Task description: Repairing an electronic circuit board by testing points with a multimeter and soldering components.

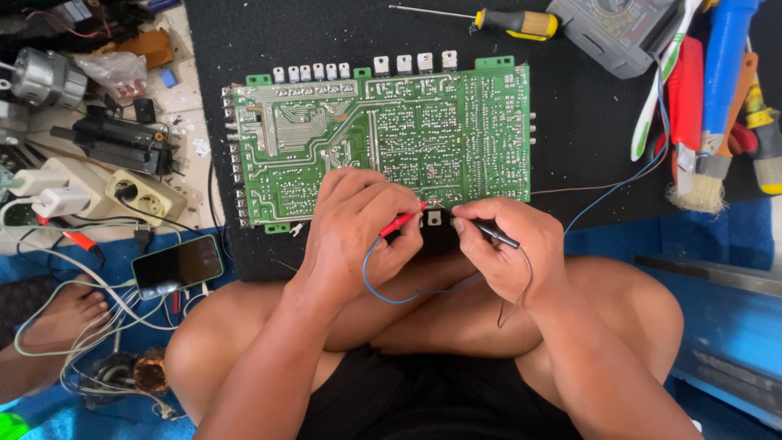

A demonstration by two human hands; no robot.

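Observation:
A large green circuit board (383,138) lies solder side up on a black mat (570,122) in front of my crossed legs. My left hand (354,224) pinches a red test probe (399,220) with a blue lead, its tip touching the board's near edge. My right hand (509,248) holds a black test probe (493,232) with a dark lead, its tip pointing at the same spot by a small component (434,217) on the board's edge. Both tips nearly meet.
A yellow-handled screwdriver (513,22) and a grey meter (615,28) lie beyond the board. Brushes and tools (709,106) sit at the right. At the left are a phone (177,266), a power strip (147,195), tangled cables and another person's foot (57,314).

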